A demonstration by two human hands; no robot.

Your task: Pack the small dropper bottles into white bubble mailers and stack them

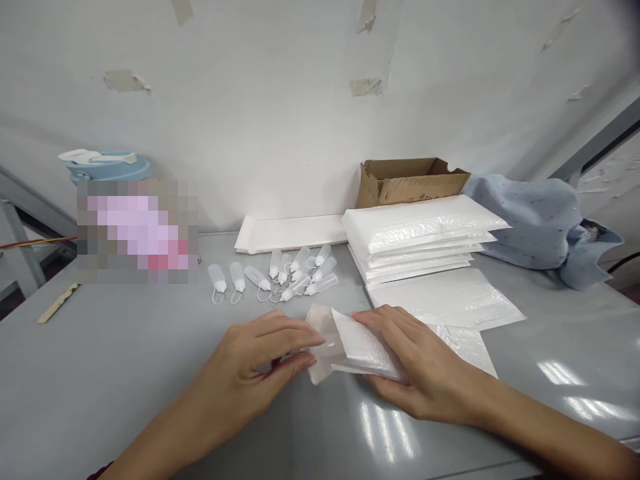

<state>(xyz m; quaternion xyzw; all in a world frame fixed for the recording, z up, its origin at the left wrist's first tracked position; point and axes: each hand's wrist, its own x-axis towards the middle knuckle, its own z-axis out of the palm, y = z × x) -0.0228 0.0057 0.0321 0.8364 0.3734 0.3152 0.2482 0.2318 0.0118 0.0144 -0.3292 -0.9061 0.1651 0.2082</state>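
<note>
A white bubble mailer (357, 347) is held low over the grey table (100, 373), between both hands. My left hand (255, 363) pinches the mailer's open flap end between thumb and fingers. My right hand (415, 367) grips the mailer's body from the right, fingers lying on top. Several small white squeeze bottles (295, 270) with pointed caps lie on the table just beyond my hands. Whether anything is inside the mailer is hidden.
A stack of white bubble mailers (425, 233) sits at the right, with loose ones (445, 297) in front. Behind stand a brown cardboard box (410, 180), a blue-grey cloth (540, 223), flat white sheets (295, 232) and a blue container (107, 167) at left.
</note>
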